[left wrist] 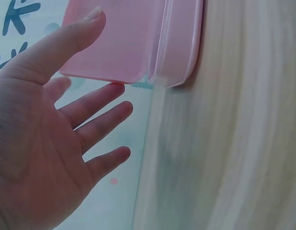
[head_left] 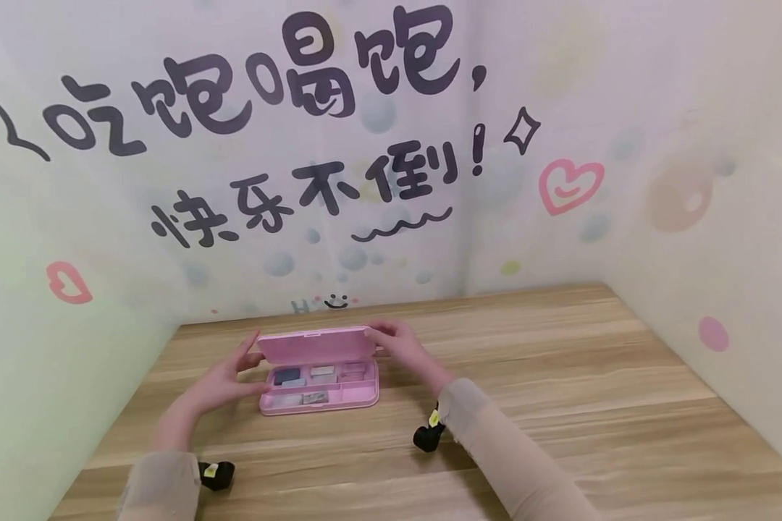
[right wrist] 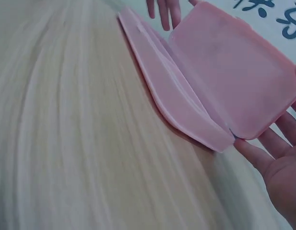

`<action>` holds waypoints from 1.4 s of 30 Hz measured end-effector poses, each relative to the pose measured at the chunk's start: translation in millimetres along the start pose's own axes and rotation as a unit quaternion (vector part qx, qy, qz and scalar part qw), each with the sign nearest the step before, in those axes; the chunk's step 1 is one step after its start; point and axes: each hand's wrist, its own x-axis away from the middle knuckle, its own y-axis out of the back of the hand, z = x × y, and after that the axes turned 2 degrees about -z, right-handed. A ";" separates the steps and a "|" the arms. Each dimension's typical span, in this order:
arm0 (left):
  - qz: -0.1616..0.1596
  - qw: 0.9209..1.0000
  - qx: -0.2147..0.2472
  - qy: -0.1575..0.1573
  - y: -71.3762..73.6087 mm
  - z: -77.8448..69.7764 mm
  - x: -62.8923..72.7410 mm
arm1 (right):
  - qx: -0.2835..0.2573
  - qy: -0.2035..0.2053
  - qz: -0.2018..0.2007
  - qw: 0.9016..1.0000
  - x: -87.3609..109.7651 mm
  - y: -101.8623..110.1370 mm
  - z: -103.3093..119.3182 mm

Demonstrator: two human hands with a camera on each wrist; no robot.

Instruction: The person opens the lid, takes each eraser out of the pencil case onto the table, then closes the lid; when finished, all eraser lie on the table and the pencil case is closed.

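We are seeing a pink plastic rectangular case (head_left: 360,392) lying open on the wood-grain bench (head_left: 560,383), nearer its back edge, towards the left corner; the left hand (head_left: 218,385) is holding its straight fingers apart at the case's left end; the right hand (head_left: 402,346) is pinching the raised pink lid (head_left: 319,347) at its right end; 1 dark-blue rectangular block (head_left: 287,375) is lying in the rear row's left part.

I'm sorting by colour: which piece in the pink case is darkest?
The dark piece at the back left of the pink case; the other pieces look paler.
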 end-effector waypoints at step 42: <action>0.058 0.996 0.024 0.055 -23.0 6.1 -8.4 | -0.064 0.020 -0.106 0.992 2.9 -9.7 -28.5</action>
